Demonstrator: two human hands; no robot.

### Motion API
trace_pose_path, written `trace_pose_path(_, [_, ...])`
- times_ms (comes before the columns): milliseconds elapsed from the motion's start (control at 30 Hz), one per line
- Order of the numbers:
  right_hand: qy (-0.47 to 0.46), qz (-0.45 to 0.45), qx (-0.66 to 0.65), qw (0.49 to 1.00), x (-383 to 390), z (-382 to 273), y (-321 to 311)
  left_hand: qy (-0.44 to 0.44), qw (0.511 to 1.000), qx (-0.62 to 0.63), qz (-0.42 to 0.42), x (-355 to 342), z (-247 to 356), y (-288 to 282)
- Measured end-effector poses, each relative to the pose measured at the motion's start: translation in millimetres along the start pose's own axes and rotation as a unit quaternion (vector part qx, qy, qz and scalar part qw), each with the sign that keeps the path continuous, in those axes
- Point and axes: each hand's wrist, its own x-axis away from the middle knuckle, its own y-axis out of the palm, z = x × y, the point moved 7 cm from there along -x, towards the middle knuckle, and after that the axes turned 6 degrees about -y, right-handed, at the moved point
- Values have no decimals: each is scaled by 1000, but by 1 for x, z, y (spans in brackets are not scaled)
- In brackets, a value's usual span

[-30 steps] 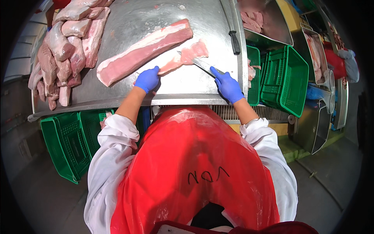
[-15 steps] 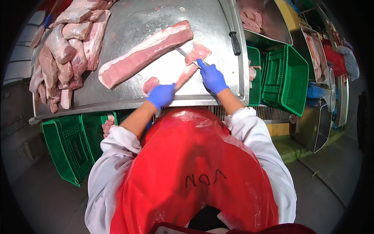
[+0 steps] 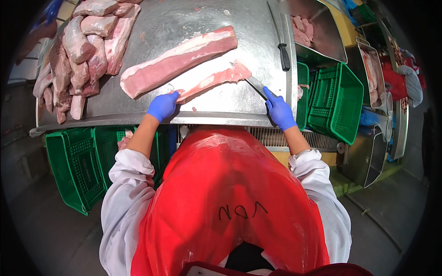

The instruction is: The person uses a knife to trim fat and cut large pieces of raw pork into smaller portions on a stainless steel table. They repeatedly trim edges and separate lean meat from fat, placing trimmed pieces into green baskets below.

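Observation:
My left hand (image 3: 163,106), in a blue glove, pinches the near left end of a long thin strip of pale pink meat (image 3: 209,82) lying on the steel table (image 3: 221,110). A knife (image 3: 256,85) is gripped in my right hand (image 3: 280,112), also gloved in blue, with the index finger stretched along its handle. Its blade points up and left, and the tip meets the strip's right end; whether it is over or under the meat I cannot tell. Just beyond the strip lies a long meat slab (image 3: 179,62) with a white fatty edge.
Many raw cuts are heaped in a meat pile (image 3: 83,50) at the table's left. A second black-handled knife (image 3: 284,57) rests along the right edge. Green crates (image 3: 338,103) stand right of the table, another crate (image 3: 76,165) below left. A metal bin (image 3: 317,32) holds meat.
The strip has gone from bunched to stretched out flat. My left hand has moved left with its end, while my right hand has drawn right and nearer with the knife.

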Motion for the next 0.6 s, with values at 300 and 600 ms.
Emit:
trace_pose_path(300, [49,33,-58,997,-1,60,-25,-116,989,-79,-36,46,-91,-17])
trace_pose_path(600, [286,-127,-503,806,51,25,-76,-75,903,421,34,-19,92,-144])
